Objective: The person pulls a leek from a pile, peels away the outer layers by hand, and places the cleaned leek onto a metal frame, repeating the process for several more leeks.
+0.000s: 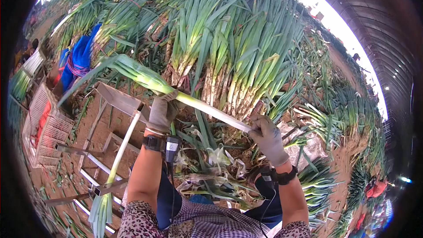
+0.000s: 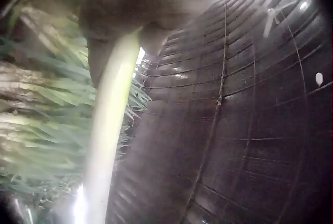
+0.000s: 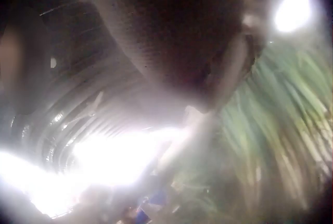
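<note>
A large green onion (image 1: 216, 113) is stretched slantwise before me, leaves at upper left and white end at lower right. My gloved left hand (image 1: 163, 111) grips it where the green turns to white. At the white end, the thumb and fingers of my gloved right hand (image 1: 268, 141) pinch the tip. The left wrist view shows the pale stalk (image 2: 109, 135) running out from under the dark, blurred left hand (image 2: 145, 5). In the right wrist view my right hand (image 3: 171, 37) is dark and hides most of its grip.
Another green onion (image 1: 121, 147) lies across a metal frame (image 1: 112, 187) at left. Beyond it stands a pinkish plastic crate (image 1: 53, 125). Tall bundles of green onions (image 1: 251, 57) lean in front, and peeled skins (image 1: 218, 161) litter the ground between my legs.
</note>
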Demonstrator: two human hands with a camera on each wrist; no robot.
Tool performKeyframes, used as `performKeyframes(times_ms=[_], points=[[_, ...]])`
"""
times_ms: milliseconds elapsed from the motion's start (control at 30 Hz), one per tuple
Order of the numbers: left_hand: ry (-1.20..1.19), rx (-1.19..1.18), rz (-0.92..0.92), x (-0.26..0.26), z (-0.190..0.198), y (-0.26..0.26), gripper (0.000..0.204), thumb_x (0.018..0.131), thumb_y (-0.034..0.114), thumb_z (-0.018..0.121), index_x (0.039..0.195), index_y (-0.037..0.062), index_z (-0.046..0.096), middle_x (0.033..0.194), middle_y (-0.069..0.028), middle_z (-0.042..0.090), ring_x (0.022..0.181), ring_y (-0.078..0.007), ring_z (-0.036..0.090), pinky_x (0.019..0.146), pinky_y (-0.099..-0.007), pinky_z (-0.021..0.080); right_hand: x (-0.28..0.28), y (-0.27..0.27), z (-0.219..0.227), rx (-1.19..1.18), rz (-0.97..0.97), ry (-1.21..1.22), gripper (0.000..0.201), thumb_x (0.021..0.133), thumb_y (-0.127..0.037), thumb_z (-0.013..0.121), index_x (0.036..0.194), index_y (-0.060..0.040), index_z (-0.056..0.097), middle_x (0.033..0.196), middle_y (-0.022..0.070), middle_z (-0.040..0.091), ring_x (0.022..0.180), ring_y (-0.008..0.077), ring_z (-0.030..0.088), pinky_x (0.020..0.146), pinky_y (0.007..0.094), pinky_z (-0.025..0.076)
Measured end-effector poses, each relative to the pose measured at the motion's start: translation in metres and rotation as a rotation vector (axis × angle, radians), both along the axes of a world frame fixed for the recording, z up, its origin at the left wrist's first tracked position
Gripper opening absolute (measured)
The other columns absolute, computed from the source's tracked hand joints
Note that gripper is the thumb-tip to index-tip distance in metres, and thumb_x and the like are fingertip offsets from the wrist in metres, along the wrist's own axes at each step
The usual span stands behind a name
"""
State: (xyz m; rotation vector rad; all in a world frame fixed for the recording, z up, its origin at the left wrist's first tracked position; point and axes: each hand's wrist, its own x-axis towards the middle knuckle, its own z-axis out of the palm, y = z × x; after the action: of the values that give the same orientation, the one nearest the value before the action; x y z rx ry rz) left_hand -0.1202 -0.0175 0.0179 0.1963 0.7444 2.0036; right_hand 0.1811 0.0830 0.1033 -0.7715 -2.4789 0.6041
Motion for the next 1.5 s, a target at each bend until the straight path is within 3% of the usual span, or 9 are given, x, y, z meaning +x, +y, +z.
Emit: performKeyframes(times_ms=[267,567,800,900,1000,1133,1300,1367,1500], points=[[0.106,-0.169,0.089,0.009,-0.01,0.009,0.014,0.088,0.006,0.06,0.097,-0.0031,0.054,0.089,-0.0119,0.062,0.078,-0.0241,0.065,0.067,-0.0398,0.061,0.001,-0.018,0.005,-0.055,-0.047,-0.296,0.021,0.075,-0.011,0.068,0.092,-0.0036,0.057,0.101,0.0132,0.059,0.086,0.0307,0.062,0.073,0.036,0.051],[0.119,-0.223,0.179,0.005,-0.012,0.017,0.021,0.083,0.007,0.068,0.096,-0.0024,0.055,0.083,-0.0089,0.061,0.069,-0.0227,0.064,0.055,-0.037,0.06,0.034,-0.021,0.002,-0.787,-0.06,0.291,0.018,0.076,0.0,0.07,0.09,-0.0031,0.059,0.091,0.0057,0.062,0.082,0.0134,0.063,0.068,0.0278,0.052],[0.033,-0.167,0.089,0.022,-0.026,0.029,0.016,0.084,0.007,0.067,0.095,0.0009,0.057,0.085,-0.0091,0.062,0.07,-0.0229,0.065,0.06,-0.0391,0.061,0.1,-0.006,-0.002,-0.896,0.03,0.852,0.023,0.079,-0.013,0.072,0.092,-0.0057,0.055,0.077,0.0021,0.057,0.064,0.0142,0.056,0.058,0.0295,0.047],[-0.039,-0.156,0.04,0.036,-0.033,0.037,0.015,0.085,0.007,0.065,0.096,0.0011,0.057,0.085,-0.0092,0.063,0.071,-0.0231,0.065,0.06,-0.0394,0.061,0.1,-0.023,-0.004,-0.849,-0.011,1.127,0.027,0.084,-0.011,0.066,0.106,-0.0035,0.053,0.076,0.0032,0.053,0.063,0.0162,0.05,0.057,0.0307,0.043],[-0.039,-0.234,0.067,0.046,-0.027,0.043,0.016,0.086,0.01,0.065,0.097,0.0016,0.056,0.084,-0.0085,0.062,0.07,-0.023,0.065,0.059,-0.0391,0.06,0.153,-0.007,-0.044,-0.797,-0.282,1.058,0.041,0.089,-0.011,0.058,0.128,-0.0027,0.047,0.111,0.0089,0.06,0.105,0.0219,0.058,0.094,0.0375,0.049],[-0.07,-0.229,0.153,0.036,-0.041,0.054,0.014,0.087,0.012,0.064,0.095,0.0046,0.056,0.082,-0.0055,0.061,0.067,-0.0225,0.063,0.059,-0.0391,0.059,0.155,-0.004,-0.031,-0.673,-0.287,1.33,0.032,0.091,-0.011,0.058,0.121,-0.0029,0.052,0.113,0.0092,0.058,0.106,0.0211,0.056,0.093,0.0339,0.047],[-0.053,-0.214,0.255,-0.01,-0.078,0.055,0.014,0.086,0.018,0.066,0.089,0.0067,0.058,0.077,-0.0057,0.06,0.063,-0.0196,0.06,0.05,-0.0372,0.05,0.278,0.001,-0.031,-0.138,-0.633,0.906,0.036,0.1,-0.023,0.039,0.132,-0.0066,0.045,0.125,0.0089,0.053,0.111,0.0187,0.053,0.1,0.0334,0.042],[0.05,-0.281,0.176,-0.014,-0.083,0.052,0.011,0.087,0.017,0.064,0.088,0.0075,0.058,0.075,-0.0047,0.059,0.062,-0.0195,0.058,0.053,-0.0357,0.051,0.272,-0.004,-0.074,-0.133,-0.699,0.549,0.032,0.098,-0.022,0.045,0.124,-0.0035,0.049,0.109,0.0046,0.056,0.096,0.016,0.054,0.087,0.0288,0.044],[-0.037,-0.227,0.31,-0.001,-0.097,0.068,0.008,0.086,0.01,0.063,0.088,0.0086,0.055,0.077,-0.0046,0.058,0.065,-0.0202,0.059,0.055,-0.0351,0.053,0.095,-0.013,-0.041,-0.975,-0.598,0.641,0.034,0.095,-0.028,0.051,0.112,0.0021,0.053,0.095,0.0059,0.06,0.086,0.0188,0.058,0.08,0.0308,0.046]])
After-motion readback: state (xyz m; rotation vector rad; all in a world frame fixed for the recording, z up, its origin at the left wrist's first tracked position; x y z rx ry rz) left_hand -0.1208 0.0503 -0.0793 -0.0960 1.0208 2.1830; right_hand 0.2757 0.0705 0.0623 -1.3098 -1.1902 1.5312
